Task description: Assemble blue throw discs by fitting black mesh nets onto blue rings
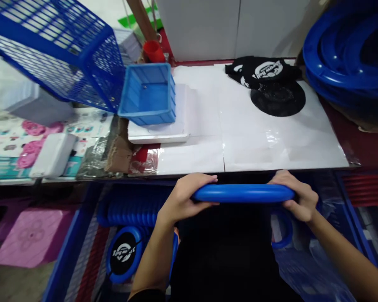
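Between my two hands a blue plastic ring point(244, 193) is held edge-on, just in front of the table's near edge. My left hand point(189, 196) grips its left end, thumb and fingers around the rim. My right hand point(297, 195) closes on the right end in the same way. On the white paper of the table point(201, 155) lie a black printed fabric piece point(267, 71) and a round black disc point(279, 98), partly overlapping. Stacked large blue rings point(337, 77) stand at the right.
A small blue bin point(148, 94) sits on a white slab point(159, 138); a blue mesh basket point(82, 54) leans left of it. Below are a row of blue rings point(132, 209), a ring with a black printed centre point(124, 253) and a pink stool point(34, 237).
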The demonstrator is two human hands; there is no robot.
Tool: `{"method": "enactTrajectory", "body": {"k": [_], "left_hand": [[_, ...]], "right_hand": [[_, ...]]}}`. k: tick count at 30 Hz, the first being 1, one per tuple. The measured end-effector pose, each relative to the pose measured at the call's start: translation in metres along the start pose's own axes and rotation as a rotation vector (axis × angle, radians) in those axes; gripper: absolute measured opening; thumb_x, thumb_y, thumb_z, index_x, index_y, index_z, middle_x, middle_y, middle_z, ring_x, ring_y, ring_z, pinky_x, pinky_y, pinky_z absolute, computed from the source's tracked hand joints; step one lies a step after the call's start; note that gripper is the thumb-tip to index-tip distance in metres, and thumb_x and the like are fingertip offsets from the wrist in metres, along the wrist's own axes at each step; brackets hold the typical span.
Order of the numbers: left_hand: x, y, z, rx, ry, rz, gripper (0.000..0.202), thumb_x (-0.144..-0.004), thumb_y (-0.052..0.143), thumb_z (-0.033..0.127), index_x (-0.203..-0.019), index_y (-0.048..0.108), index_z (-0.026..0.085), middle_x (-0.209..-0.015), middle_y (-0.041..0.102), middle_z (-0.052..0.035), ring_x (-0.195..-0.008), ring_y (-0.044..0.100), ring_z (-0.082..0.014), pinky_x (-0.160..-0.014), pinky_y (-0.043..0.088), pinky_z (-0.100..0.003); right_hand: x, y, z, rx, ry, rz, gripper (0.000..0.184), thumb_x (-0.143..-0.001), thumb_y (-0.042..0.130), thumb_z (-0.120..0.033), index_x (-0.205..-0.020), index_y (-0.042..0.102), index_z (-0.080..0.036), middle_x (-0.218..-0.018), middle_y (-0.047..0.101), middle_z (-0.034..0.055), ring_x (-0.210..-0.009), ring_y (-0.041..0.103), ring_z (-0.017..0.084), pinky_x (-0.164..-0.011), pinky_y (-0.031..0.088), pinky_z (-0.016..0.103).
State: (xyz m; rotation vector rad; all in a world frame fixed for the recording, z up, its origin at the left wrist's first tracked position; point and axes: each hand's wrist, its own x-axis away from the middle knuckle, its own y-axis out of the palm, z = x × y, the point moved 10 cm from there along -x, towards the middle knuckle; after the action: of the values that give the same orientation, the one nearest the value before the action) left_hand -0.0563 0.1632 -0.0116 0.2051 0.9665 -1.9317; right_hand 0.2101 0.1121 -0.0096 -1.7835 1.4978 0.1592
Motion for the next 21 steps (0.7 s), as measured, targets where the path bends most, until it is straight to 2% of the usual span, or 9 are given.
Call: {"method": "enactTrajectory", "body": {"k": [2, 4, 7, 9, 11, 13, 15, 18, 21], "left_hand": [[0.016, -0.003, -0.031, -0.008, -0.127, 0.118, 0.042, -0.091, 0.086, 0.047, -0.116, 0.077, 0.015, -0.100, 0.085, -0.0131, -0.088, 0.083, -0.0264, -0.083, 0.067, -0.036], [0.030, 0.003, -0.046, -0.014, -0.198, 0.181, 0.038, -0.089, 0.087, 0.046, -0.108, 0.078, 0.014, -0.096, 0.084, -0.0123, -0.082, 0.082, -0.0258, -0.078, 0.067, -0.034], [0.033, 0.013, -0.037, 0.071, -0.167, 0.210, 0.029, -0.093, 0.082, 0.037, -0.111, 0.077, 0.015, -0.094, 0.082, -0.0106, -0.080, 0.079, -0.0231, -0.075, 0.065, -0.033], [0.024, 0.014, -0.013, 0.093, -0.061, 0.192, 0.029, -0.096, 0.077, 0.031, -0.121, 0.076, 0.017, -0.096, 0.081, -0.0098, -0.082, 0.078, -0.0219, -0.074, 0.064, -0.032], [0.012, 0.017, 0.013, 0.026, 0.046, 0.113, 0.037, -0.096, 0.074, 0.023, -0.133, 0.073, 0.019, -0.100, 0.080, -0.0098, -0.085, 0.077, -0.0210, -0.074, 0.063, -0.031], [0.001, 0.025, 0.033, -0.083, 0.111, -0.004, 0.043, -0.098, 0.070, 0.018, -0.141, 0.068, 0.019, -0.106, 0.080, -0.0105, -0.088, 0.077, -0.0206, -0.076, 0.063, -0.031], [-0.007, 0.034, 0.046, -0.171, 0.154, -0.098, 0.040, -0.100, 0.067, 0.018, -0.139, 0.067, 0.016, -0.109, 0.081, -0.0117, -0.088, 0.077, -0.0218, -0.076, 0.063, -0.032], [-0.014, 0.042, 0.056, -0.243, 0.206, -0.152, 0.031, -0.102, 0.067, 0.020, -0.132, 0.068, 0.012, -0.110, 0.082, -0.0131, -0.086, 0.077, -0.0236, -0.073, 0.063, -0.035], [-0.011, 0.037, 0.048, -0.179, 0.217, -0.108, 0.036, -0.101, 0.074, 0.027, -0.135, 0.068, 0.016, -0.114, 0.083, -0.0130, -0.090, 0.079, -0.0233, -0.078, 0.064, -0.035]], "right_hand": [[0.024, -0.022, 0.037, -0.010, 0.112, 0.204, 0.042, -0.106, 0.058, -0.051, -0.131, 0.073, -0.021, -0.103, 0.079, 0.0130, -0.092, 0.078, 0.034, -0.077, 0.066, 0.051], [0.046, -0.035, 0.061, 0.070, 0.196, 0.311, 0.036, -0.104, 0.062, -0.047, -0.127, 0.075, -0.022, -0.108, 0.081, 0.0127, -0.097, 0.080, 0.034, -0.080, 0.067, 0.049], [0.056, -0.033, 0.073, 0.115, 0.257, 0.202, 0.038, -0.104, 0.062, -0.044, -0.132, 0.072, -0.021, -0.117, 0.081, 0.0149, -0.102, 0.081, 0.035, -0.086, 0.069, 0.050], [0.047, -0.028, 0.060, 0.125, 0.207, 0.081, 0.044, -0.103, 0.063, -0.041, -0.141, 0.067, -0.020, -0.128, 0.078, 0.0182, -0.110, 0.079, 0.037, -0.093, 0.067, 0.056], [0.032, -0.023, 0.033, 0.164, 0.080, -0.001, 0.052, -0.099, 0.069, -0.035, -0.148, 0.062, -0.020, -0.134, 0.075, 0.0200, -0.116, 0.078, 0.037, -0.094, 0.067, 0.058], [0.017, -0.012, 0.003, 0.209, -0.052, -0.076, 0.060, -0.096, 0.076, -0.031, -0.153, 0.059, -0.022, -0.132, 0.076, 0.0194, -0.115, 0.078, 0.036, -0.091, 0.069, 0.054], [0.006, 0.007, -0.021, 0.241, -0.117, -0.188, 0.062, -0.096, 0.080, -0.031, -0.154, 0.059, -0.021, -0.128, 0.078, 0.0181, -0.112, 0.079, 0.033, -0.090, 0.069, 0.049], [-0.001, 0.033, -0.032, 0.279, -0.076, -0.311, 0.052, -0.102, 0.074, -0.030, -0.151, 0.062, -0.017, -0.123, 0.079, 0.0172, -0.109, 0.079, 0.030, -0.091, 0.068, 0.046], [0.000, 0.037, -0.021, 0.180, 0.018, -0.303, 0.044, -0.107, 0.066, -0.029, -0.150, 0.063, -0.018, -0.123, 0.079, 0.0159, -0.109, 0.078, 0.028, -0.092, 0.067, 0.045]]}}
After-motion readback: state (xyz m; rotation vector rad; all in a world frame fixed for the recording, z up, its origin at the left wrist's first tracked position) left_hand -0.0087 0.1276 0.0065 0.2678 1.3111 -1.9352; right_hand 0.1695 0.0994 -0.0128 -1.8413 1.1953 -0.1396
